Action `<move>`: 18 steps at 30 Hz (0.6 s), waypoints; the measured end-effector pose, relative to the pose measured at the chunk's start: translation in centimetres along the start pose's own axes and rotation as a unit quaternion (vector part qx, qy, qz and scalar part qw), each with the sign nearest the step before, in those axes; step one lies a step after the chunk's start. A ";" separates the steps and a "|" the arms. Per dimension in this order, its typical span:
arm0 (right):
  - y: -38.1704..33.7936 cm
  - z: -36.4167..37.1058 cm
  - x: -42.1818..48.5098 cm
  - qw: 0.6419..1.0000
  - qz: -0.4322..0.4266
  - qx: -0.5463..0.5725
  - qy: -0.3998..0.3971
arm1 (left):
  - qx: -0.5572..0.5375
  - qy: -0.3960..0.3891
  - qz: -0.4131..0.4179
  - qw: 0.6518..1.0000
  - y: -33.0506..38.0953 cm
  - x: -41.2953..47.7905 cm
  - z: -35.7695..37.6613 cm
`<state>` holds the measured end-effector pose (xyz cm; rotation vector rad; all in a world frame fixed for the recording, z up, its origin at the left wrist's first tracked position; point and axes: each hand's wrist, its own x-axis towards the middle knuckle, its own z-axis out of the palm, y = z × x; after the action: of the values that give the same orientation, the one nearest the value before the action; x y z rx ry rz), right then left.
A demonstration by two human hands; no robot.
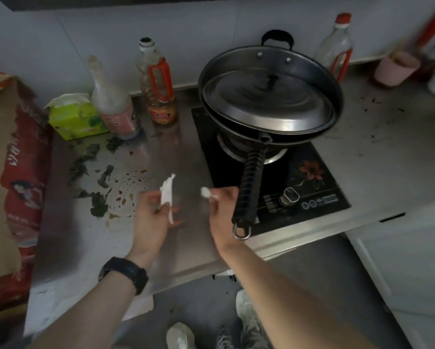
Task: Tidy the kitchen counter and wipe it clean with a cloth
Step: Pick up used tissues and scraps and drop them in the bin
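A person's left hand (156,220) pinches a white tissue (167,192) and the right hand (224,212) a smaller wad (206,192), held above the steel table (176,157), apparently ready to wipe nearby sauce spots (128,182).

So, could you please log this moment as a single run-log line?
left hand: holds white tissue | right hand: pinches small white wad | counter: leaf scraps, sauce spots unwiped

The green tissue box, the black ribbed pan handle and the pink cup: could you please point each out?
green tissue box (75,123), head view, on its front face.
black ribbed pan handle (251,183), head view, mid-length of the grip.
pink cup (392,73), head view, on its side wall.
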<state>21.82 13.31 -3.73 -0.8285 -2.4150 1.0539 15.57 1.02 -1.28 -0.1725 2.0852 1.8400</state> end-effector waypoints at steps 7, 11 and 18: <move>-7.2 3.2 -2.5 0.980 0.043 0.166 -0.106 | 0.047 0.022 0.023 0.998 1.1 0.5 -5.1; -8.9 4.9 -3.1 0.978 0.018 0.174 -0.113 | 0.041 0.043 0.015 0.998 1.5 -0.1 -7.5; -12.2 7.4 -5.1 0.954 0.008 0.216 -0.206 | 0.013 0.090 0.020 0.996 0.7 -1.8 -11.3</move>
<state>17.23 -0.63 0.13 -0.5144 -2.3418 1.8283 14.99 -10.23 1.05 -0.3011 2.2468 1.8821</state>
